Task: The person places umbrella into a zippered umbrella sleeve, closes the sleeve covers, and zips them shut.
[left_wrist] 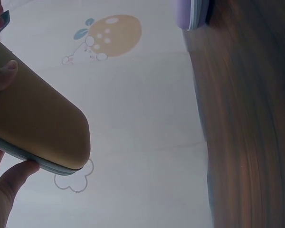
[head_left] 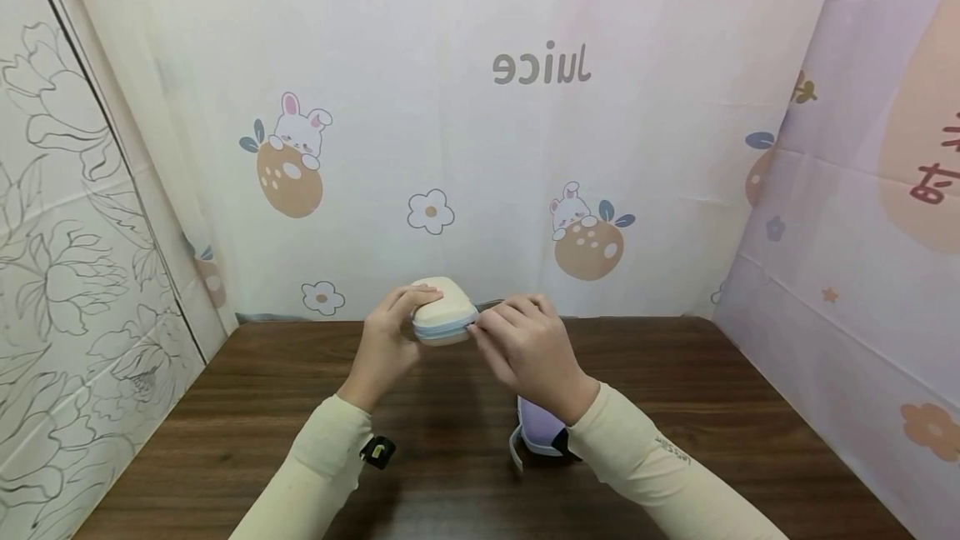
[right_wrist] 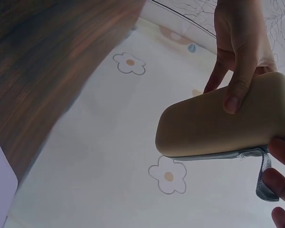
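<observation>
A cream hard-shell zippered case (head_left: 447,300) with a light blue zip band is held up above the table's far edge. My left hand (head_left: 388,336) grips its left end, thumb and fingers on opposite sides, as the right wrist view also shows. At the case's other end, the fingers of my right hand (head_left: 531,348) pinch the edge by the zip band. A grey-blue strap (right_wrist: 266,180) hangs from that end beside my right fingertips. The zip looks closed along the stretch visible in the left wrist view. What exactly the right fingertips pinch is hidden.
A purple zippered case (head_left: 537,425) with a grey strap lies on the dark wood table (head_left: 442,473), partly covered by my right forearm. Printed cloth (head_left: 442,132) hangs behind the table and along both sides. A small black device (head_left: 378,452) sits at my left wrist.
</observation>
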The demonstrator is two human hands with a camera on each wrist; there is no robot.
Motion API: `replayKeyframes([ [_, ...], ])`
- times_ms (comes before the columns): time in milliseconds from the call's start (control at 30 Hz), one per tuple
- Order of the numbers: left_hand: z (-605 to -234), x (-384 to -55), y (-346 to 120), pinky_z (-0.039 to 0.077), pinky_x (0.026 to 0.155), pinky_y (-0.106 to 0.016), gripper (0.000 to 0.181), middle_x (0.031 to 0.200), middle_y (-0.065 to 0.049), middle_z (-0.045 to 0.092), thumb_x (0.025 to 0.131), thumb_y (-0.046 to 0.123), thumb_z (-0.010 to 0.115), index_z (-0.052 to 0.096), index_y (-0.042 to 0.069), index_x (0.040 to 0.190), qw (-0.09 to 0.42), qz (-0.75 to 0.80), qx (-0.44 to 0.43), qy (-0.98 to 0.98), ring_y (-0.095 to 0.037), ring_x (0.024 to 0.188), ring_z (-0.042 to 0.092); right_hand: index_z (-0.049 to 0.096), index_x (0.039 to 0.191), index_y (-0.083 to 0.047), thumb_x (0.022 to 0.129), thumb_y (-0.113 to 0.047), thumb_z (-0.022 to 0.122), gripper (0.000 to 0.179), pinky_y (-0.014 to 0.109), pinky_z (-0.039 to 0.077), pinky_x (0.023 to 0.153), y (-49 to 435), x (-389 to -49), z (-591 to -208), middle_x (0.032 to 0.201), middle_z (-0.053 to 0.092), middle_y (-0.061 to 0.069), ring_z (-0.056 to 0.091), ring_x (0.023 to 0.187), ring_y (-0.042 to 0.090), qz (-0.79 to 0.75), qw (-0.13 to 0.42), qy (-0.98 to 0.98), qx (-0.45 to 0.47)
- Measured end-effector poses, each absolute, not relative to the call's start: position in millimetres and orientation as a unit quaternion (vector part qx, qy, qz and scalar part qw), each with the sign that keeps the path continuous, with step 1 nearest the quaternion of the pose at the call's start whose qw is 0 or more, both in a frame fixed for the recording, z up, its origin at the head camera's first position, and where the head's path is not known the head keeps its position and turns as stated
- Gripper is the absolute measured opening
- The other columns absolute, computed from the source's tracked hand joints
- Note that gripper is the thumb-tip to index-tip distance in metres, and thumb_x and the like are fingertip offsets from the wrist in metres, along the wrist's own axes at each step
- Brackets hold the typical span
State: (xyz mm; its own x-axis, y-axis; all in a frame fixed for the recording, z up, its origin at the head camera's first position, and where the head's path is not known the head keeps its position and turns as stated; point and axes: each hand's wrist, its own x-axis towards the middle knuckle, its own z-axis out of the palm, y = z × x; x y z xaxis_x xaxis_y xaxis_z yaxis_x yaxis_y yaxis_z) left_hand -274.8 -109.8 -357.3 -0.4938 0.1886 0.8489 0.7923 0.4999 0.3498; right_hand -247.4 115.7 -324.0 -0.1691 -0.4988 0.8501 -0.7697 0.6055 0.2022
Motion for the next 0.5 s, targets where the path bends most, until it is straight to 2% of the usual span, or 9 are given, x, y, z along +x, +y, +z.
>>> replayKeyframes([
  [300, -354.3, -273.6, -108.3, 0.047, 0.103, -0.038, 0.068, 0.125, -0.004, 0.063, 0.062, -0.018, 0.086, 0.068, 0.016, 0.118, 0.388, -0.403, -0.321, -0.764, -0.024, 0.123, 0.058, 0.064, 0.088, -0.013, 0.101, -0.025, 0.058, 0.018, 0.039, 0.045, 0.077, 117.4, -243.4, -322.4, 0.083, 0.068, -0.003, 0.061, 0.079, 0.018, 0.172, 0.463, -0.765, 0.413],
  [500, -354.3, -273.4, -108.4, 0.047, 0.103, -0.039, 0.069, 0.124, -0.004, 0.063, 0.061, -0.019, 0.085, 0.068, 0.016, 0.118, 0.390, -0.405, -0.318, -0.763, -0.024, 0.123, 0.058, 0.061, 0.089, -0.013, 0.102, -0.022, 0.057, 0.016, 0.037, 0.043, 0.073, 117.7, -242.8, -323.8, 0.078, 0.059, -0.005, 0.053, 0.073, 0.015, 0.203, 0.436, -0.775, 0.409],
])
